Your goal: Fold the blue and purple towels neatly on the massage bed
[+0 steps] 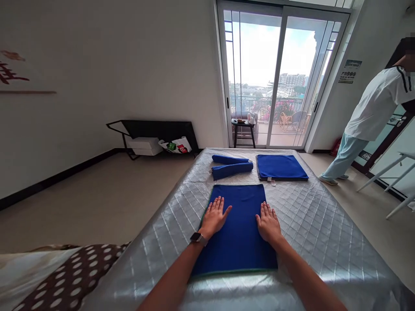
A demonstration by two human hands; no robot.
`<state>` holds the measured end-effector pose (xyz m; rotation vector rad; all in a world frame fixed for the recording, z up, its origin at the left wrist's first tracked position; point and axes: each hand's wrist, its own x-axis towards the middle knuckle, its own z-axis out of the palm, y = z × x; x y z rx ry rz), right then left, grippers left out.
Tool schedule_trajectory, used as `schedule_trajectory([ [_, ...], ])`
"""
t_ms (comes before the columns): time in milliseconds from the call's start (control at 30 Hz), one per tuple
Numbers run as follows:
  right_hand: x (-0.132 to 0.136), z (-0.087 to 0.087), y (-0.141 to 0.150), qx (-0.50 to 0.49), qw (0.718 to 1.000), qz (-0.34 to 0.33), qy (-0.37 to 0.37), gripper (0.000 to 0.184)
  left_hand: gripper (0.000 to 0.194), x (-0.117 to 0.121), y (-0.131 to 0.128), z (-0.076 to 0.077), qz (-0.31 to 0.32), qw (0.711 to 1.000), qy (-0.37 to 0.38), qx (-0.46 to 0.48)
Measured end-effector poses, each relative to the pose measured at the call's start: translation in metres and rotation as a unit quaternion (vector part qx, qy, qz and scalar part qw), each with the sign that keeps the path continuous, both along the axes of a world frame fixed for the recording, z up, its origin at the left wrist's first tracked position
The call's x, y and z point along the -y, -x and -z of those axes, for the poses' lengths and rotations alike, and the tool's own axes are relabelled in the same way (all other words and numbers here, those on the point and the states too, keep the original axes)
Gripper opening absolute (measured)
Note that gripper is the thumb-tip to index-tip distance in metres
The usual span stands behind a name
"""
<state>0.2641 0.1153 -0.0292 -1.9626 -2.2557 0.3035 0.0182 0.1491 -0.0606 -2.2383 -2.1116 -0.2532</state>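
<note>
A blue cloth point(241, 242) with a thin green edge lies spread flat in front of me. My left hand point(214, 216) rests on its left side, palm down, fingers stretched and thumb apart; a watch is on that wrist. On the right edge of the cloth lies my right hand point(268, 221), also palm down with fingers extended. Beyond the cloth are two rolled blue cloths point(232, 170), side by side. To their right sits a flat stack of blue cloths point(282, 166) with a dark layer beneath and white tags at its front edge.
Everything lies on a silver quilted cover point(162, 242) over a table or bed. A person point(376, 103) in a white top bends at the right, near a white stool point(394, 181). Brown dotted fabric point(74, 276) is at lower left. Glass sliding doors point(253, 65) stand behind.
</note>
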Motion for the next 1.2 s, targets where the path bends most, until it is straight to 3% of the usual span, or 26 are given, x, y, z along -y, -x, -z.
schedule_trajectory([
  [100,-0.001,0.002,-0.002,0.002,1.0,0.005,0.004,0.063,0.082,-0.003,0.034,0.003,-0.057,0.998,0.002,0.002],
  [167,-0.004,0.003,-0.004,0.008,1.0,0.013,0.008,0.064,0.084,-0.003,0.043,0.006,-0.066,0.998,0.006,0.004],
  [333,-0.027,-0.006,-0.004,0.028,0.999,0.027,0.006,0.064,0.085,-0.003,0.042,0.01,-0.06,0.998,0.004,0.013],
  [567,-0.089,-0.022,0.015,0.014,1.0,0.004,0.025,0.065,0.086,-0.003,0.042,0.011,-0.057,0.998,0.0,0.021],
  [700,-0.11,-0.013,0.014,0.003,0.999,0.024,0.023,0.063,0.089,-0.003,0.044,0.017,-0.053,0.998,-0.016,0.021],
  [900,-0.117,0.008,0.01,-0.013,0.999,0.048,-0.01,0.064,0.088,-0.002,0.048,0.016,-0.04,0.997,-0.063,0.028],
  [1033,-0.12,0.012,0.012,-0.02,0.999,0.046,0.001,0.065,0.081,0.005,0.027,0.011,0.013,0.994,-0.1,0.035],
  [1200,-0.12,0.007,0.013,-0.016,0.999,0.041,0.003,0.064,0.075,-0.005,-0.044,0.001,0.17,0.984,-0.056,0.02],
])
